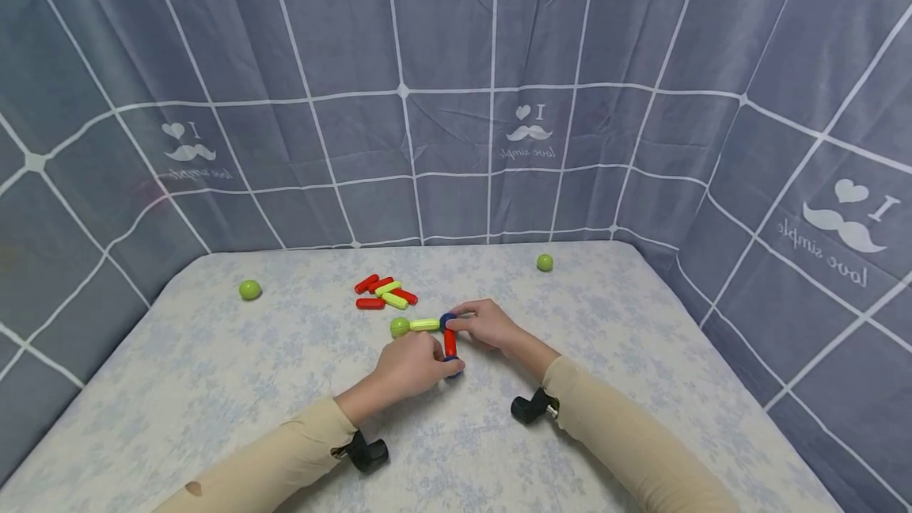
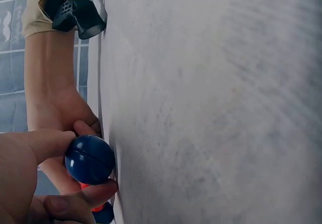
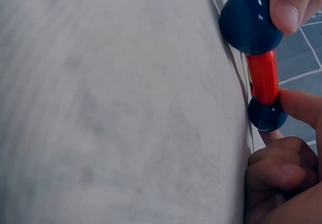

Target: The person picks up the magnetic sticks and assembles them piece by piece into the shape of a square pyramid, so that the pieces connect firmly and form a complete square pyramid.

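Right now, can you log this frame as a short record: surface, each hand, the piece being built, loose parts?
surface: pale floral table top, grey checked cloth behind
left hand: fingers pinch the near blue ball
right hand: fingertips pinch the far blue ball
assembly: red stick joins the two blue balls; yellow-green stick runs left from the far ball to a green ball
loose sticks: red and yellow-green pile behind the hands
loose balls: green ball far left, green ball far right

Blue ball (image 2: 90,159) between left hand (image 2: 20,183) fingertips
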